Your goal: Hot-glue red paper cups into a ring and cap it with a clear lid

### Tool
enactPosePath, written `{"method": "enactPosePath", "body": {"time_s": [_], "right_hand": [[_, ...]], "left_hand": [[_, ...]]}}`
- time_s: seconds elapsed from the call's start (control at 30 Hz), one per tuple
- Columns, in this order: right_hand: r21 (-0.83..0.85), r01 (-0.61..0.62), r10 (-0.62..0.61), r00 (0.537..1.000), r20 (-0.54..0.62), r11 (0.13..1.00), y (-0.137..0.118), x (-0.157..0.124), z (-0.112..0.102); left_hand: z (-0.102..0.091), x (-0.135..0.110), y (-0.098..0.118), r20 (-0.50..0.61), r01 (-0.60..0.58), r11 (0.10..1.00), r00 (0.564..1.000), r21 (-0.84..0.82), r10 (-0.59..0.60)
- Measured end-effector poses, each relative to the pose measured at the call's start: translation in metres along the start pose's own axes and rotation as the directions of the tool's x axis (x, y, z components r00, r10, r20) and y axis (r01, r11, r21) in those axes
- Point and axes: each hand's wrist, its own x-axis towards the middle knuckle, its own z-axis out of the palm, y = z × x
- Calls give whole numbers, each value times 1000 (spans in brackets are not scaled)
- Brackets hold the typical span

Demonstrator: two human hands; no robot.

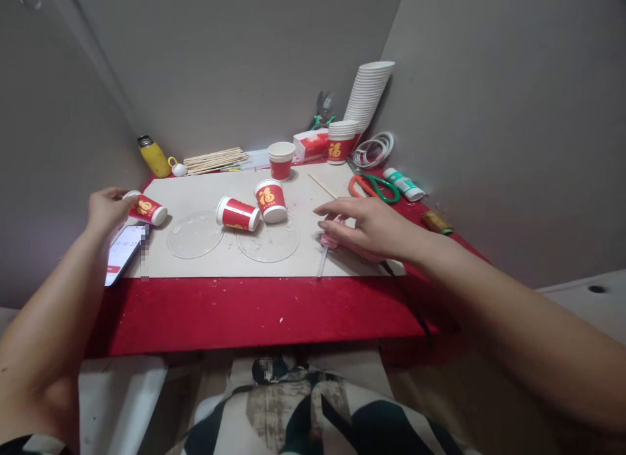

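At the left, my left hand [108, 210] is closed on the rim end of a red-and-white paper cup [147, 208] lying on its side. My right hand [374, 227] is over a pink glue gun [331, 240], thumb and forefinger stretched out and apart; its other fingers are hidden. A clear glue stick [322, 263] juts from the gun toward me, and a black cord trails right. Two more paper cups, one lying [238, 214] and one tipped [270, 201], are mid-board. Beneath and beside them are two clear round discs, left [195, 234] and right [268, 246].
A phone [124, 253] lies by my left wrist. Along the back are a yellow bottle [154, 156], wooden sticks [215, 160], an upright cup [280, 161] and a tall cup stack [369, 93]. Scissors [374, 188] and a coiled white cable [374, 150] lie at the right.
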Motion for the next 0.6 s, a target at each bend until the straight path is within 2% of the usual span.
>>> {"method": "enactPosePath", "body": {"time_s": [0.1,0.17,0.2,0.27,0.37,0.43,0.47,0.53,0.6], "right_hand": [[15,20,-20,1000,-9,1000,-5,-6,1],[41,35,-35,999,-11,999,-7,-10,4],[58,38,-37,999,-15,998,-9,-11,6],[102,36,-33,999,-28,994,-14,-13,8],[228,17,1,997,-79,974,-29,-13,9],[340,1,43,992,-121,940,-44,-13,7],[384,8,47,990,-134,923,-51,-13,4],[412,45,15,990,-141,910,-62,-11,-2],[379,94,-42,989,-141,921,-68,-10,-10]], "left_hand": [[-8,-15,30,-146,141,989,979,-36,-144],[-14,-38,57,-214,186,966,951,-178,-222],[-16,-54,71,-210,179,948,949,-262,-237],[-18,-89,100,-124,169,897,963,-410,-238],[-12,-141,137,99,146,854,989,-499,-111],[-3,-166,158,202,54,865,978,-499,55],[2,-174,167,239,-15,861,958,-509,158],[14,-186,186,317,-106,831,892,-546,322],[25,-191,202,414,-141,801,797,-582,441]]}}
